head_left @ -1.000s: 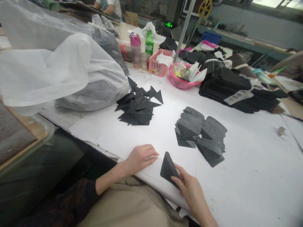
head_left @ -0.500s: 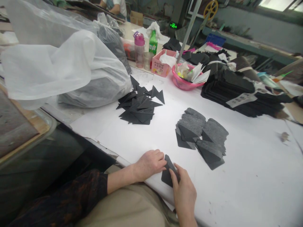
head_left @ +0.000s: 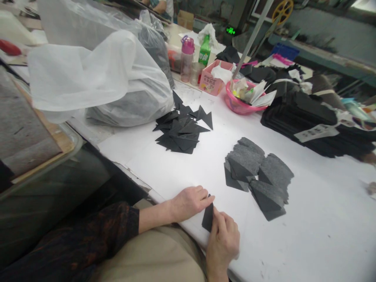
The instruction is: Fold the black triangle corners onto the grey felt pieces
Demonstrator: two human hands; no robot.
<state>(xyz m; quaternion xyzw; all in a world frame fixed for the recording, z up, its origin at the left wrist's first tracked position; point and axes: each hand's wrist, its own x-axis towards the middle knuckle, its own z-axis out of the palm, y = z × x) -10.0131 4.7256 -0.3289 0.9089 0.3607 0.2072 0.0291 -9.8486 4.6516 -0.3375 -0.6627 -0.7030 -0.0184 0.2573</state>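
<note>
Near the front edge of the white tabletop point(head_left: 182, 172), a small black piece point(head_left: 208, 217) lies between my hands. My left hand point(head_left: 192, 203) is closed, with its thumb and fingertips on the upper end of the piece. Along the right edge of it, my right hand point(head_left: 223, 235) has its fingers curled and pressed on the piece. A heap of black triangular pieces point(head_left: 182, 133) lies farther back on the left. To the right, overlapping grey and black folded pieces point(head_left: 249, 156) are spread in rows.
A plastic bag point(head_left: 132, 90) bulges at the left back. Behind stand a pink bottle point(head_left: 187, 58), a green bottle point(head_left: 205, 50), a pink box point(head_left: 210, 83) and a pink basin point(head_left: 242, 106). Black stacks point(head_left: 308, 117) lie at the right; a person's arm point(head_left: 160, 7) shows far back.
The black piece has become narrower between my hands. My right fingers have moved from a spread grip to curled against its edge. The view has shifted, so the table's contents sit farther right.
</note>
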